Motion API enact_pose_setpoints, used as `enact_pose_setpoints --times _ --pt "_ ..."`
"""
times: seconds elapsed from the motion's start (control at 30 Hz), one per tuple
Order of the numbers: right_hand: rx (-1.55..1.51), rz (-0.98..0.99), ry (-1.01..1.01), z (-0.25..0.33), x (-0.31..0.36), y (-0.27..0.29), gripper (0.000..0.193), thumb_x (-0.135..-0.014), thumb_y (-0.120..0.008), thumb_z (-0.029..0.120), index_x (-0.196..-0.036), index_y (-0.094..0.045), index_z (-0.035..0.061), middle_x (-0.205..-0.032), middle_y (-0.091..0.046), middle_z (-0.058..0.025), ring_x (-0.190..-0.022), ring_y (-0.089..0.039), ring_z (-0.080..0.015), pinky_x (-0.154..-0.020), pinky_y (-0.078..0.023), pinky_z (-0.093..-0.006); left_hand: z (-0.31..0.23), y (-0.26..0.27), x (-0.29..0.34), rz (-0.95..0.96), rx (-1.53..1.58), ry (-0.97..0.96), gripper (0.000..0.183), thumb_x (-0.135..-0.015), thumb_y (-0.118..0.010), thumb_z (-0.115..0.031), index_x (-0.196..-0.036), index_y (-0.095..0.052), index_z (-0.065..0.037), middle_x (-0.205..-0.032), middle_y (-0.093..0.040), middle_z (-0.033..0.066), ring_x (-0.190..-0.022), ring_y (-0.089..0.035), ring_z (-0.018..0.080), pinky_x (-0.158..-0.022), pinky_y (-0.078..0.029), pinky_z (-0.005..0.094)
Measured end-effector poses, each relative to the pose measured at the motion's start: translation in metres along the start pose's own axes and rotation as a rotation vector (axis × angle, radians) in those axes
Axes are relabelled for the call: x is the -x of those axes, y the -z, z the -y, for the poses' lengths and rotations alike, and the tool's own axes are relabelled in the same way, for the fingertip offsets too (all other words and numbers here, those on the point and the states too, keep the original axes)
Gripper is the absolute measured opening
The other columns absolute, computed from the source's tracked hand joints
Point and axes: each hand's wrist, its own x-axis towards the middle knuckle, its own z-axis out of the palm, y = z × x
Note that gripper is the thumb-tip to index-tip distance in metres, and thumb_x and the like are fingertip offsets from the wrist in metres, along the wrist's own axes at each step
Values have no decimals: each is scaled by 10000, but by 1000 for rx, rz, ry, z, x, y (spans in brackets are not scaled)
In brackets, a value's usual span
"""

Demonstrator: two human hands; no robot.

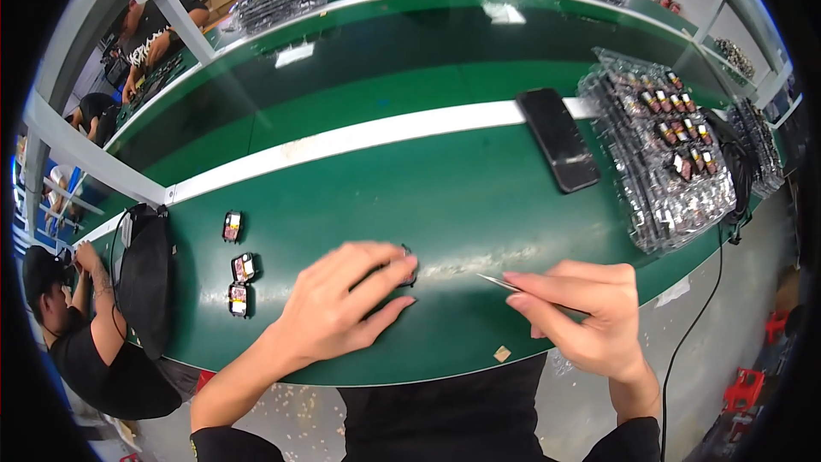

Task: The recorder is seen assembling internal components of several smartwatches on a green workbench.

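Observation:
My left hand [346, 304] lies over the green table with its fingertips on a small black part [411, 277], mostly hidden under them. The thumb is a little apart from the fingers, below the part. To the right, my right hand [586, 316] pinches a thin, pointed metal tool [497, 282] that looks like tweezers, its tip directed left toward the small part but not touching it. Left of my left hand sit three similar small black parts with pale labels: one farther back [233, 227], a middle one [245, 268] and a nearer one [239, 299].
A black phone [558, 139] lies at the back right, beside stacked clear plastic trays [663, 150] holding several small parts. A tan scrap [502, 353] is near the front edge. A black bag [145, 282] stands at the left end, with a seated co-worker [94, 334] beyond.

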Motion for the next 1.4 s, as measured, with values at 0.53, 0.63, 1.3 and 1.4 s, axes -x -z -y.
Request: enact_pose_setpoints --times 0.53,0.63,1.3,1.4 --pt "-171 23 -186 -36 -5 -63 154 -925 -871 -2 -1078 -871 -19 -691 -679 -32 -572 -574 -60 -520 -386 -266 37 -1 11 155 224 177 643 -750 -997 -234 -1350 -799 -113 -1062 -691 20 -982 -626 230 -965 -421 371" --pt "-189 22 -181 -40 -4 -62 149 -910 -874 -4 -1059 -874 -15 -697 -695 -36 -564 -577 -59 -514 -384 -263 36 -1 9 141 201 187 614 -773 -988 -238 -1343 -800 -112 -1099 -700 32 -983 -625 222 -953 -422 364" --pt "-72 54 -32 -43 -5 -77 136 -834 -838 -60 -959 -810 -14 -669 -634 -44 -454 -517 -119 -432 -362 -306 27 -3 6 261 325 187 618 -751 -978 -359 -1260 -843 -35 -949 -724 48 -847 -601 205 -873 -354 377" --pt "-74 58 -17 -44 -4 -78 141 -830 -840 -62 -959 -806 -16 -676 -633 -48 -456 -522 -129 -434 -368 -308 26 -2 6 287 310 199 632 -750 -973 -381 -1261 -843 -32 -946 -722 55 -847 -598 206 -883 -362 381"
